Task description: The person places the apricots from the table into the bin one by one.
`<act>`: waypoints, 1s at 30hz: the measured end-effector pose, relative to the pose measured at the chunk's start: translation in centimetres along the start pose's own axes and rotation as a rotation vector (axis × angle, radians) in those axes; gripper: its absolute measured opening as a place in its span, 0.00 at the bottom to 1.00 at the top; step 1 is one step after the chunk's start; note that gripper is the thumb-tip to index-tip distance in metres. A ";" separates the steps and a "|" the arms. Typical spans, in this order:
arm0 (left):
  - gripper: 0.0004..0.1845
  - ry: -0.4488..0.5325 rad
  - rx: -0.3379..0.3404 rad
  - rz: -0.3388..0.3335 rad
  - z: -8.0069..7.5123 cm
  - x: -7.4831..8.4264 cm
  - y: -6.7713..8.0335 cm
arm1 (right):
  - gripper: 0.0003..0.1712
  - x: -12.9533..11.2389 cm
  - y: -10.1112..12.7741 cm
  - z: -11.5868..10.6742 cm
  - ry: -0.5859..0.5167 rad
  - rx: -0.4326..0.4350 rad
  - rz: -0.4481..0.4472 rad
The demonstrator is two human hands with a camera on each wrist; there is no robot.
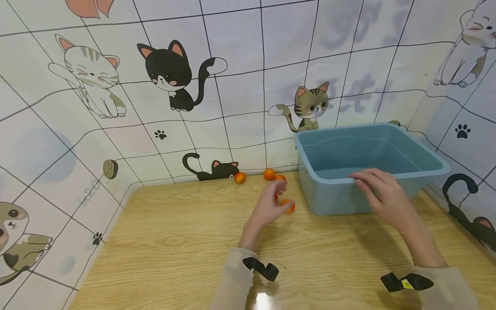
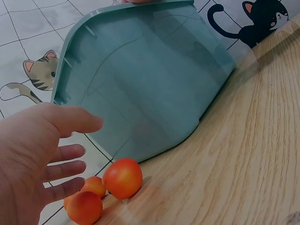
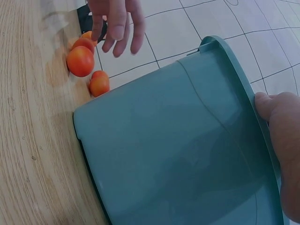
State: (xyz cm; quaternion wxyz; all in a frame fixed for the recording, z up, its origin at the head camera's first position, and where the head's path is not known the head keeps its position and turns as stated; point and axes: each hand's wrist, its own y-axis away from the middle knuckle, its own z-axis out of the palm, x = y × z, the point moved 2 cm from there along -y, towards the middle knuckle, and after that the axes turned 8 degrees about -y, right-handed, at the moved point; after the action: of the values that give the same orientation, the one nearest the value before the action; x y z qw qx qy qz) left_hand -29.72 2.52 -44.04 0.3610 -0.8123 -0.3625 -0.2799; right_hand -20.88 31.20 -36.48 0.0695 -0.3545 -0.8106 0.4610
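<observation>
Several small orange-red fruits lie on the wooden table (image 1: 174, 241) by the wall. One fruit (image 1: 288, 205) sits just under my left hand (image 1: 280, 194), which hovers with fingers spread and holds nothing. In the left wrist view the nearest fruit (image 2: 123, 178) lies below the left hand's (image 2: 70, 154) straight fingers, with two more fruits (image 2: 84, 207) behind it. My right hand (image 1: 370, 183) grips the near rim of a blue-green plastic tub (image 1: 422, 174), thumb outside the tub's (image 3: 178, 154) wall. The tub's inside looks bare.
One fruit (image 1: 240, 177) lies apart to the left by the wall, and another fruit (image 1: 269, 174) lies near the tub's corner. Cat-patterned tiled walls (image 1: 232, 86) close in the table at the back and both sides. The tub stands in the back right corner.
</observation>
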 end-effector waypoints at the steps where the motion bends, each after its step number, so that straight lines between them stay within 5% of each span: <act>1: 0.29 -0.016 -0.008 0.002 0.0 0.0 0.0 | 0.10 0.0 0.0 0.0 -0.001 -0.001 0.001; 13: 0.28 -0.178 -0.120 -0.067 0.3 -0.2 0.3 | 0.10 0.1 -0.1 -0.1 -0.001 -0.001 -0.002; 30: 0.21 -0.322 -0.181 -0.123 1.6 -0.6 0.5 | 0.10 0.4 0.1 0.1 0.004 0.001 0.004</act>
State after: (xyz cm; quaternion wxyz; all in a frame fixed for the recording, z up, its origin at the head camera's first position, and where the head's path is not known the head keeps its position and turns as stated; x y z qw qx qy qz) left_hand -29.35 3.26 -45.59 0.2062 -0.8521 -0.4378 -0.1995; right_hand -21.12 31.41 -36.70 0.0705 -0.3570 -0.8096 0.4607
